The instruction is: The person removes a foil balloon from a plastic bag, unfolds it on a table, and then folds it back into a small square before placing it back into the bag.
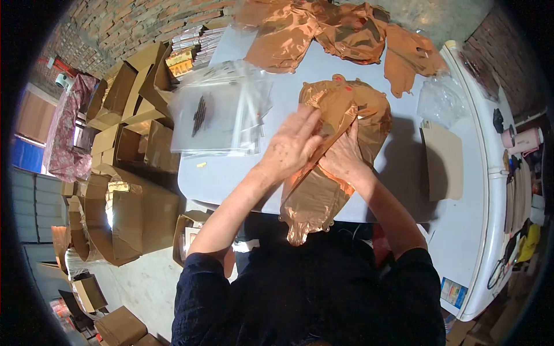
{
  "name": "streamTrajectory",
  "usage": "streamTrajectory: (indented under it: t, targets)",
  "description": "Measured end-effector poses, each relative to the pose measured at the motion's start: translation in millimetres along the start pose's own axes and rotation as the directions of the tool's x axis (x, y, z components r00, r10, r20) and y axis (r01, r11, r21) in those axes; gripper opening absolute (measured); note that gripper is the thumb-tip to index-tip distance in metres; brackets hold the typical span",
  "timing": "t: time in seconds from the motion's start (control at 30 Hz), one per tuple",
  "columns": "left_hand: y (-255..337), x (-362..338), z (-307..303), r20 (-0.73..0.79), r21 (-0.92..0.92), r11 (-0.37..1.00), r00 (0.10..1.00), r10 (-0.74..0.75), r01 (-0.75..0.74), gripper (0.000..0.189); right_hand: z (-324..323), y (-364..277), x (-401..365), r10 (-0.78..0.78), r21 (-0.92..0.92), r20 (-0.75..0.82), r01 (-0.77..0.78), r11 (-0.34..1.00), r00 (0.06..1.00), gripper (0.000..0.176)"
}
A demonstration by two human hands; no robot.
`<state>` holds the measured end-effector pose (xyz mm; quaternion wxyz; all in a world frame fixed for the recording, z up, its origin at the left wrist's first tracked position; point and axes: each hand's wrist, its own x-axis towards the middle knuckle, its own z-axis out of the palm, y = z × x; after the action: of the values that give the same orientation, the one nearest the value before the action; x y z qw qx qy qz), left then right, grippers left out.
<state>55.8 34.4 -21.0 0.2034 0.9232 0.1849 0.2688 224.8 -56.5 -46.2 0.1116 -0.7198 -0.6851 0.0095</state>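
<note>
Lt-grey tbl (236,179) fills the middle, rounded corner at near L. Brick wall (138,29) behind at upper L; open cardboard boxes (144,213) piled along L side, above a pale floor (141,288). Flowered cloth (69,135) hangs far L. On tbl, L side: stack of clear plastic sleeves (222,109) w/ a dark mark, small yellow scrap (201,165) just below it. Far edge: heap of copper foil pcs (283,40), crumpled & overlapping. R side: crinkled clear plastic (441,101), then flat cardboard sheet (443,161) nearer the person. Beyond, a long white panel (470,230) w/ rounded rim, blue label (453,293) at its near end; pink roll (522,140) past it.

Copper foil balloon (311,205) lies btwn & under both hands, a bit R of tbl centre, lengthwise; narrow end hangs just over near edge, wide end w/ 2 red spots points away. L hand (291,144) is flat, fingers out & nearly together, fingertips on foil's L side, palm toward the edge. R hand (345,154) touches the foil on the R, fingers pointing away along a diagonal fold, part of it behind that fold; can't tell if it's pinching any.
</note>
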Motion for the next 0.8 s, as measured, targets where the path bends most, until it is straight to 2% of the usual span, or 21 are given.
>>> streamTrajectory:
  t: [0.03, 0.33, 0.43, 0.53, 0.8]
  targets:
    - [4, 2, 3, 0.056, -0.083, 0.996, 0.998, -0.023, 0.028, 0.062, -3, -1, 0, -0.003, -0.007, 0.008, 0.003, 1.0, 1.0, 0.082]
    - [-6, 1, 32, 0.102, 0.039, 0.998, 0.994, -0.046, 0.042, 0.07, -2, -1, -3, 0.008, -0.003, 0.018, -0.008, 1.0, 1.0, 0.081]
    - [-6, 1, 37, 0.043, 0.024, 0.999, 0.998, -0.045, 0.044, 0.066, -4, -1, -3, 0.024, 0.031, 0.044, -0.025, 0.999, 0.999, 0.08]
    - [-6, 1, 37, 0.131, 0.04, 0.993, 0.985, -0.113, 0.109, 0.069, -4, -1, -4, 0.012, 0.053, 0.017, -0.013, 0.999, 1.0, 0.081]
    - [-2, 2, 32, 0.189, 0.073, 0.989, 0.973, -0.136, 0.125, 0.067, -1, 4, -5, 0.017, 0.045, 0.031, -0.018, 0.999, 0.999, 0.087]
